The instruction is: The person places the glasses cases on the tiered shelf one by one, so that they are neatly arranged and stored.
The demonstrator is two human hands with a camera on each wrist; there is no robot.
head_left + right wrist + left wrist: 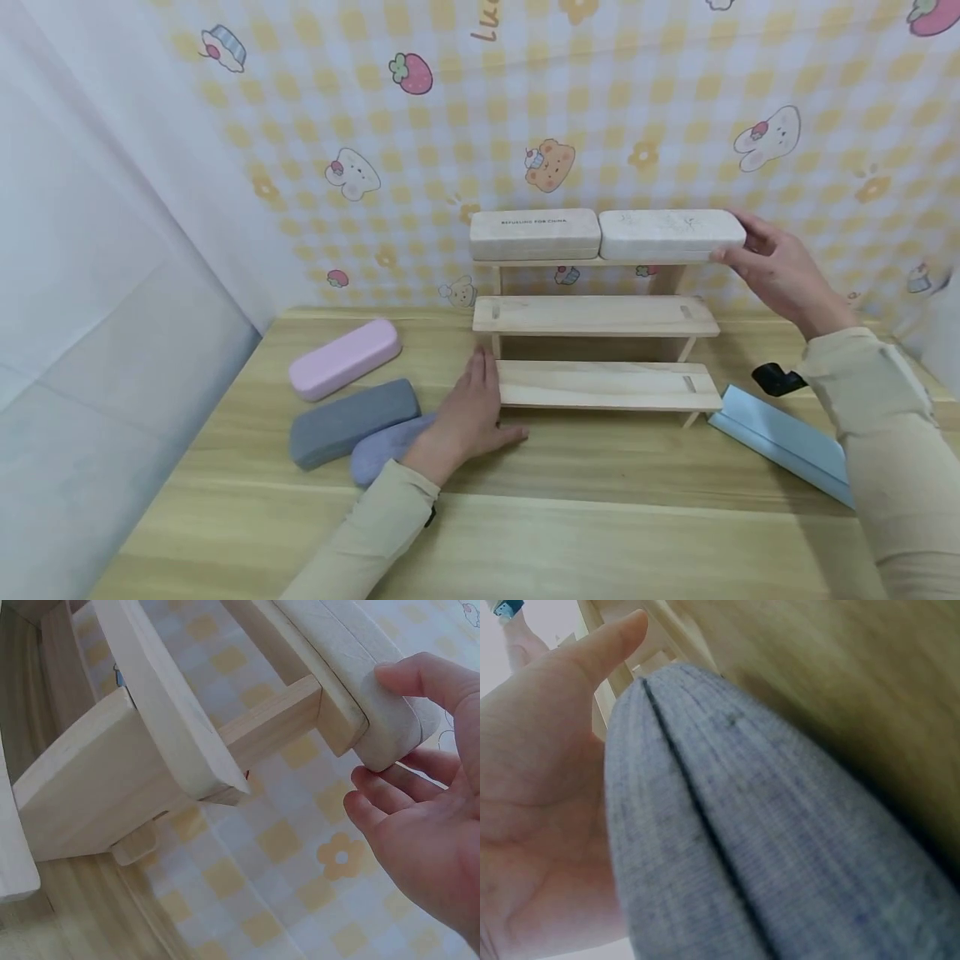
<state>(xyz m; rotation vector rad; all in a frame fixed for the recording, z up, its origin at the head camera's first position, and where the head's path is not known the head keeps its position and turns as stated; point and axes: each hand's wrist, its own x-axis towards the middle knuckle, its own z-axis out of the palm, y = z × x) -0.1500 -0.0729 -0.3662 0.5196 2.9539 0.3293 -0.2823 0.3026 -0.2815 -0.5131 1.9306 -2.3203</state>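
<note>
Your right hand [780, 268] pinches the end of a white case [671, 236] on the top step of the wooden shelf [600, 385]. Your left hand [467, 412], fingers straight, is by the shelf's left side. Next to the white case, a beige case [534, 240] says "REFUELING FOR CHINA". The cloth [480, 117] behind says "Lu", then gets cut off.

White case [672, 236], faintly patterned, closed; lies flat, far top tier, right half. Wooden rack [596, 317] pale, three-tiered, upright.

yellow-checked cloth [600, 117], behind | white sheet [112, 208], left side | wood-grain table [600, 533], beneath
</note>
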